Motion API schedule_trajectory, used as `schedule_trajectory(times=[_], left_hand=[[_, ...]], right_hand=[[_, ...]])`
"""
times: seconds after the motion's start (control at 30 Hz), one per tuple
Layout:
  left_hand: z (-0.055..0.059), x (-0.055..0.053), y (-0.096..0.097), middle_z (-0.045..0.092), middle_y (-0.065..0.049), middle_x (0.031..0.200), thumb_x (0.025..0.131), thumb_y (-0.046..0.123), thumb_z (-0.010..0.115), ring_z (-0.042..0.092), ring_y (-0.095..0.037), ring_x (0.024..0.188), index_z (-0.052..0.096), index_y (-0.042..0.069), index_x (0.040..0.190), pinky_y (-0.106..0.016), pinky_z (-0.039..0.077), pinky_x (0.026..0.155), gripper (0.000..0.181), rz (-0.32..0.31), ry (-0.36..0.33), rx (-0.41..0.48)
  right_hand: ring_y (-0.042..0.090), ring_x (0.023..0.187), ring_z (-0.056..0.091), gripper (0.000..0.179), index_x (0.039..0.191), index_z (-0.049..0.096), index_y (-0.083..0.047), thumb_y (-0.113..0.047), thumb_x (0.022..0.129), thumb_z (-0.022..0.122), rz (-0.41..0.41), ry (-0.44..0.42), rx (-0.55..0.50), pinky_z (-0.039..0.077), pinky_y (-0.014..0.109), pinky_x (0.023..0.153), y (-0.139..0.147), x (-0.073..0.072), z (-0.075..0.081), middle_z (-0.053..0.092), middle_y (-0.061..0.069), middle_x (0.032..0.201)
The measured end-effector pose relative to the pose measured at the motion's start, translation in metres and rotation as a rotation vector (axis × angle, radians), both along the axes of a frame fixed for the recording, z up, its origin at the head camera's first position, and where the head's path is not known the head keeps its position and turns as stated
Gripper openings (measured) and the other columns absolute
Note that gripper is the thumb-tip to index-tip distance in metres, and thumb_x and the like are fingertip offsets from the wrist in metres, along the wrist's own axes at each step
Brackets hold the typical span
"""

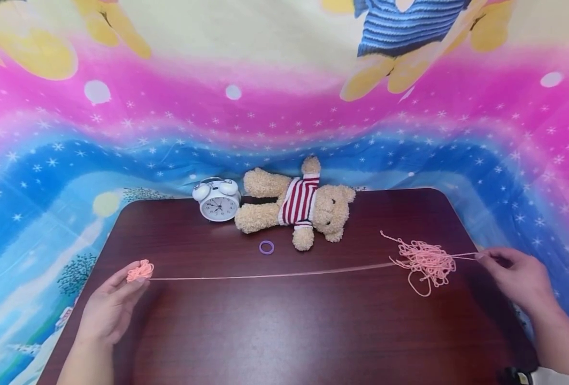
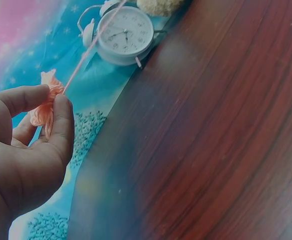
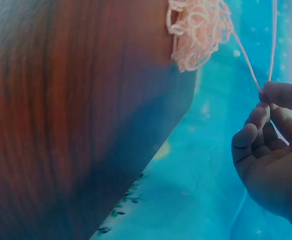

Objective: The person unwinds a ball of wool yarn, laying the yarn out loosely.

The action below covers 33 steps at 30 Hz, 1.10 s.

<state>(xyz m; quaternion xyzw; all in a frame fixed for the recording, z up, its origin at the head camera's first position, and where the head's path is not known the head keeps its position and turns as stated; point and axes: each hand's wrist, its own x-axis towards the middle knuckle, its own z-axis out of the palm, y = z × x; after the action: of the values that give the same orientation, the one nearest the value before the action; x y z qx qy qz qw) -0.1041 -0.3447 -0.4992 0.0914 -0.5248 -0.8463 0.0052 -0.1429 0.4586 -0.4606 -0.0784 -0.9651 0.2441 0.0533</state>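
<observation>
Between the thumb and fingers of my left hand is a small wound bundle of peach yarn, which also shows in the left wrist view. From it a taut strand crosses above the table to a loose, looped tangle of the same yarn at the right. My right hand pinches yarn strands by thumb and forefinger just right of that tangle. In the right wrist view, two strands meet at the pinching fingertips, beside the tangle.
Along the back of the brown table stand a white alarm clock and a teddy bear in a striped shirt, lying on its back. A purple ring lies in front of the bear. Printed cloth hangs behind the table.
</observation>
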Motion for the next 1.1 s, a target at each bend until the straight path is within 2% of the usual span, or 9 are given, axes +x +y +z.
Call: schedule_trajectory(times=[0.3, 0.47, 0.67, 0.8, 1.0, 1.1], left_hand=[[0.000, 0.004, -0.021, 0.071, -0.002, 0.115, 0.101, -0.015, 0.052, 0.072, -0.013, 0.104, 0.073, 0.011, 0.126, -0.025, 0.058, 0.091, 0.042, 0.040, 0.031, 0.053], [-0.001, 0.005, -0.022, 0.073, -0.003, 0.116, 0.101, -0.016, 0.051, 0.072, -0.012, 0.107, 0.072, 0.009, 0.124, -0.024, 0.057, 0.092, 0.040, 0.056, 0.050, 0.084], [-0.001, 0.006, -0.021, 0.074, -0.003, 0.114, 0.100, -0.013, 0.055, 0.073, -0.013, 0.104, 0.074, 0.010, 0.122, -0.024, 0.057, 0.090, 0.037, 0.093, 0.038, 0.097], [-0.001, 0.004, -0.018, 0.074, -0.003, 0.114, 0.100, -0.013, 0.055, 0.074, -0.014, 0.103, 0.074, 0.009, 0.122, -0.025, 0.057, 0.091, 0.036, 0.105, 0.030, 0.104], [-0.003, 0.000, -0.011, 0.071, -0.002, 0.116, 0.101, -0.013, 0.054, 0.073, -0.013, 0.103, 0.073, 0.010, 0.122, -0.025, 0.058, 0.091, 0.036, 0.087, 0.026, 0.080], [-0.003, -0.002, -0.006, 0.071, -0.002, 0.116, 0.101, -0.013, 0.054, 0.073, -0.014, 0.102, 0.073, 0.010, 0.122, -0.025, 0.058, 0.091, 0.036, 0.082, 0.031, 0.078]], right_hand=[[0.052, 0.107, 0.059, 0.049, 0.120, 0.071, -0.002, -0.046, 0.100, 0.066, -0.051, -0.025, 0.015, 0.040, 0.034, 0.068, 0.013, 0.001, -0.010, 0.066, 0.035, 0.118], [0.052, 0.105, 0.060, 0.050, 0.119, 0.071, 0.000, -0.046, 0.100, 0.065, -0.054, -0.030, 0.024, 0.040, 0.033, 0.066, 0.018, 0.002, -0.012, 0.067, 0.035, 0.116], [0.050, 0.103, 0.060, 0.051, 0.119, 0.070, 0.000, -0.047, 0.101, 0.064, -0.074, -0.049, 0.024, 0.042, 0.035, 0.065, 0.022, 0.000, -0.015, 0.067, 0.034, 0.115], [0.053, 0.104, 0.060, 0.046, 0.118, 0.072, -0.001, -0.044, 0.102, 0.063, -0.021, -0.061, 0.025, 0.042, 0.038, 0.068, 0.021, -0.001, -0.021, 0.067, 0.035, 0.116], [0.045, 0.097, 0.064, 0.030, 0.105, 0.077, -0.005, -0.032, 0.101, 0.067, 0.091, -0.030, 0.024, 0.042, 0.033, 0.067, 0.011, -0.005, -0.037, 0.073, 0.027, 0.106], [0.045, 0.096, 0.066, 0.025, 0.102, 0.078, -0.006, -0.029, 0.100, 0.069, 0.140, -0.038, 0.022, 0.044, 0.032, 0.067, 0.005, -0.007, -0.044, 0.074, 0.025, 0.104]])
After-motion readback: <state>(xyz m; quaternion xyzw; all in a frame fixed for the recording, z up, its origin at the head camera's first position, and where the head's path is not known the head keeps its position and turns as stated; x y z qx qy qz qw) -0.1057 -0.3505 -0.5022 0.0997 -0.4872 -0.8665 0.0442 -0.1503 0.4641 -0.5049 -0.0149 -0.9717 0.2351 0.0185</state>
